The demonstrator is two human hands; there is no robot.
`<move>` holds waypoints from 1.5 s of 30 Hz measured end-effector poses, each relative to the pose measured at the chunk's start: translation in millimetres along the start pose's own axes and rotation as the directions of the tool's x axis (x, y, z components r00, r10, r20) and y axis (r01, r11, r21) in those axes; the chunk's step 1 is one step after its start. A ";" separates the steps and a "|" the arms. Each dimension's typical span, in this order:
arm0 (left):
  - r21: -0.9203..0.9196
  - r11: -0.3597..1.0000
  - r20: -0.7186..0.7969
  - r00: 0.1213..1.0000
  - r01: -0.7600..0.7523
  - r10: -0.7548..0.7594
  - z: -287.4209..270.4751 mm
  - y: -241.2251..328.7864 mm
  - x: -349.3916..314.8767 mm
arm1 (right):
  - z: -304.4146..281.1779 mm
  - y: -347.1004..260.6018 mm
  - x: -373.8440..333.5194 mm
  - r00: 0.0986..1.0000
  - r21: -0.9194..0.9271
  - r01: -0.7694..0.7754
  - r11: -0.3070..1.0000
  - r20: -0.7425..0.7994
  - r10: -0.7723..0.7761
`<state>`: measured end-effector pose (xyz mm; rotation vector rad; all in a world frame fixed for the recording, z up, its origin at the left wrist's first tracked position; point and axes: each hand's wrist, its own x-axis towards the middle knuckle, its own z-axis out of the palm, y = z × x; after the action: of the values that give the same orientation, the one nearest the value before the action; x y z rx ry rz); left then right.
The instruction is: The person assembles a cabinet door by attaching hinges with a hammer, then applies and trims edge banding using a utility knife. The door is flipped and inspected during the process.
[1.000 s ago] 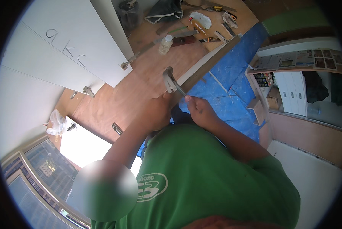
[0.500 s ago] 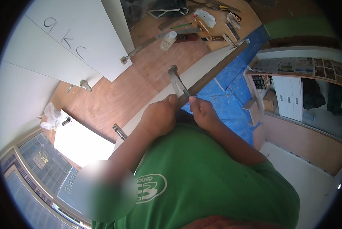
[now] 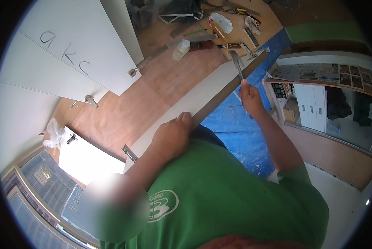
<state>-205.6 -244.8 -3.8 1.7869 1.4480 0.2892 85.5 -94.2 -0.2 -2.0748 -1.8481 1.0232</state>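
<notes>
A long white panel (image 3: 194, 101) stands on edge in front of me, running from lower left to upper right. My left hand (image 3: 172, 136) grips its dark top edge near the middle. My right hand (image 3: 249, 96) is farther along that edge and holds a flat grey metal tool (image 3: 237, 65), its blade pointing up against the panel's far end. A metal hinge (image 3: 129, 152) sticks out of the panel near my left arm. My green shirt hides the lower part of the panel.
White cabinet doors (image 3: 74, 54) with hinges lie at the left on the plywood floor (image 3: 153, 95). A plastic bottle (image 3: 180, 50) and several hand tools (image 3: 231, 25) lie at the top. A blue tarp (image 3: 240, 128) covers the floor beside a white shelf unit (image 3: 314, 103).
My hands, close together on the tool before, have parted. My right hand has slid the tool along the edge toward the far end, while my left stays on the panel.
</notes>
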 end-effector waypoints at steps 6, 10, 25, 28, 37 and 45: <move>0.036 0.999 0.093 0.996 0.001 -0.004 -13.8 7.0 1.8 | -36.6 42.5 50.9 0.993 -0.031 -0.062 0.998 -0.101 0.058; 0.039 0.999 0.076 0.997 -0.016 0.013 -9.9 5.2 0.3 | -54.3 14.3 68.3 0.987 0.093 -0.158 0.983 -0.017 0.160; 0.051 0.997 0.003 0.999 -0.052 0.052 4.1 -4.4 0.8 | -8.0 10.3 -3.5 0.993 0.156 -0.115 0.981 0.025 0.112; 0.021 1.000 0.029 0.999 -0.014 0.014 1.0 -2.0 2.3 | 11.4 16.7 -24.9 0.998 0.092 0.023 0.995 0.053 -0.028; 0.029 0.999 0.012 1.000 -0.019 0.018 -1.7 -3.5 3.7 | 80.2 -29.9 -117.6 0.954 0.141 0.168 0.976 0.228 -0.197; 0.041 0.998 0.005 0.999 -0.042 0.042 1.9 -3.9 0.4 | 88.9 -34.5 -128.5 0.938 0.159 0.214 0.964 0.242 -0.248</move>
<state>-207.1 -245.2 -7.9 1.8517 1.4245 0.2783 6.2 -233.2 -0.2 -1.6660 -2.0240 1.3639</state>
